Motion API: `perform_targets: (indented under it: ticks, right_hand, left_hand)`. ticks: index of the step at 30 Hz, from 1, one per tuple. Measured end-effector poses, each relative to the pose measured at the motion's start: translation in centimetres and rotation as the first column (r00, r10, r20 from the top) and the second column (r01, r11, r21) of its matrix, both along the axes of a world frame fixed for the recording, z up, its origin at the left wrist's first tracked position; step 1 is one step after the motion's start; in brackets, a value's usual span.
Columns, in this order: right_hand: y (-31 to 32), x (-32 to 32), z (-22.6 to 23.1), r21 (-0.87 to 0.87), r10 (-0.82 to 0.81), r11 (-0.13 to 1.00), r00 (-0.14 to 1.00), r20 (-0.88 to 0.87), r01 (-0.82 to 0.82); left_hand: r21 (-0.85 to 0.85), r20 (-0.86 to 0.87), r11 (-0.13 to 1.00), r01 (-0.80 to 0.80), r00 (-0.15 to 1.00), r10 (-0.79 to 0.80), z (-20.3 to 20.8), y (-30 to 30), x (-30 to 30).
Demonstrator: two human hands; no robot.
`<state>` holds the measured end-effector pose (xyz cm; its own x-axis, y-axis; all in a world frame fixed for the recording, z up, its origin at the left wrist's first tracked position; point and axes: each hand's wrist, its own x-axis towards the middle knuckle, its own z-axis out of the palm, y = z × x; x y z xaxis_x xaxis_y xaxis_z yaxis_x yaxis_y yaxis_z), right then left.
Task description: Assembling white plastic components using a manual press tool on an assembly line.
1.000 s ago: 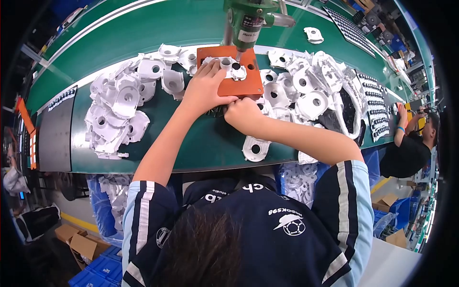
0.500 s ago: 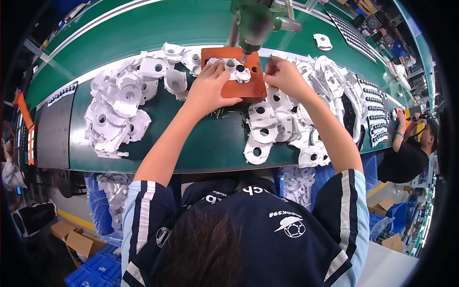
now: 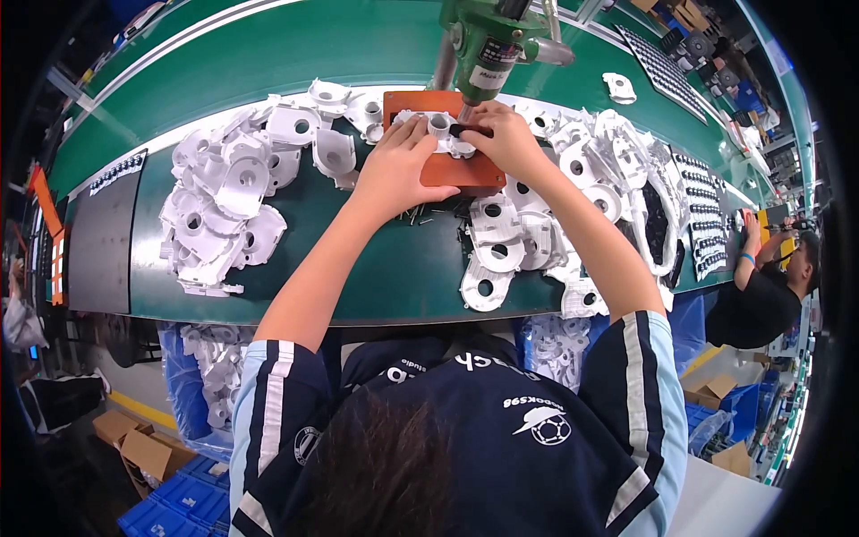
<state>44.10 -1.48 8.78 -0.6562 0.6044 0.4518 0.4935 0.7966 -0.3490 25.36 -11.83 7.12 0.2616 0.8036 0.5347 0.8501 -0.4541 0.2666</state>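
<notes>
Right hand drawn in from beyond the block's right edge to under the machine's tip

White part (image 3: 439, 123) lay near the back edge of the orange block (image 3: 447, 170), its short tube facing up. Left hand (image 3: 398, 166) was spread open, fingers flat on the part's left end and thumb out toward the block's front edge. Right hand (image 3: 497, 136) had its fingers curled at the part's right end; whether they pinched anything, I could not tell.

Just above those fingers hung the tip of the green machine head (image 3: 488, 49). Coming down while they were there, it could have caught them, and that seemed the gravest risk. Had the left fingers eased off, the part might have tilted or slid under a knock from the right ones.

On the tabletop (image 3: 376, 286), loose screws (image 3: 419, 215) lay by the block's front edge, where a brushing wrist could have scattered them. The right heap (image 3: 540, 234) crowded the block's right edge, so a swinging forearm might have snagged it. Well apart, toward the tabletop's left end, stood the left heap (image 3: 240, 183).
</notes>
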Motion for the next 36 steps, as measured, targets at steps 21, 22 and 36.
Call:
perform_targets:
  ticks: [21,22,36]
  right_hand:
    - [-6.8,-0.8,1.8,0.224,-0.072,0.972,0.997,-0.021,0.075]
    - [-7.7,-0.5,0.9,0.287,0.010,0.958,0.999,0.031,-0.019]
    - [-13.0,-3.9,-4.2,0.326,-0.002,0.930,0.885,0.466,-0.169]
  left_hand:
    - [-0.028,0.084,1.000,-0.003,0.996,0.005,-0.4,0.0,-0.3]
    - [0.009,0.078,1.000,0.005,0.997,-0.005,-0.7,0.2,-0.3]
    - [0.016,0.203,0.999,0.046,0.978,-0.048,-0.8,0.4,-0.5]
